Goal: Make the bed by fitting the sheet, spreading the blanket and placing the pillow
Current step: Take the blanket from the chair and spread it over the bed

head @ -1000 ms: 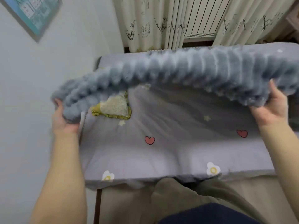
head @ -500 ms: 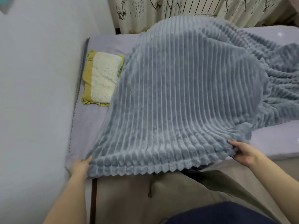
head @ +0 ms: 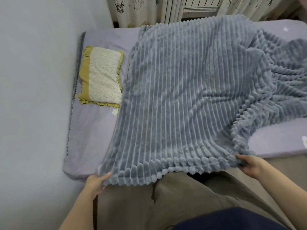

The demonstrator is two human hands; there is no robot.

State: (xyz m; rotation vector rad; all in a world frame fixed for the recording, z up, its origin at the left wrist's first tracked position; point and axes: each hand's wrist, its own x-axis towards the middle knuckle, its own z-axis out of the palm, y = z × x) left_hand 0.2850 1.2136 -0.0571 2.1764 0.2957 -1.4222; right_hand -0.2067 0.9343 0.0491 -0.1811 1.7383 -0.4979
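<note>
Beside the pillow [head: 101, 76], on the side away from the wall, the blanket [head: 182, 97] covers the sheet [head: 93, 130], bunched at its far right. Left hand [head: 95, 180] and right hand [head: 249, 165] pinch its near hem. Soft, light, floppy plush: best grasped at corners.

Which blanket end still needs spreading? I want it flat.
The far-right end of the grey-blue ribbed fleece blanket, bunched in folds beyond the right hand. The end beside the lace-topped olive pillow, by the left hand, lies smooth.

Left hand [head: 96, 180] and right hand [head: 249, 165] reach forward (each grip pinched closed).
</note>
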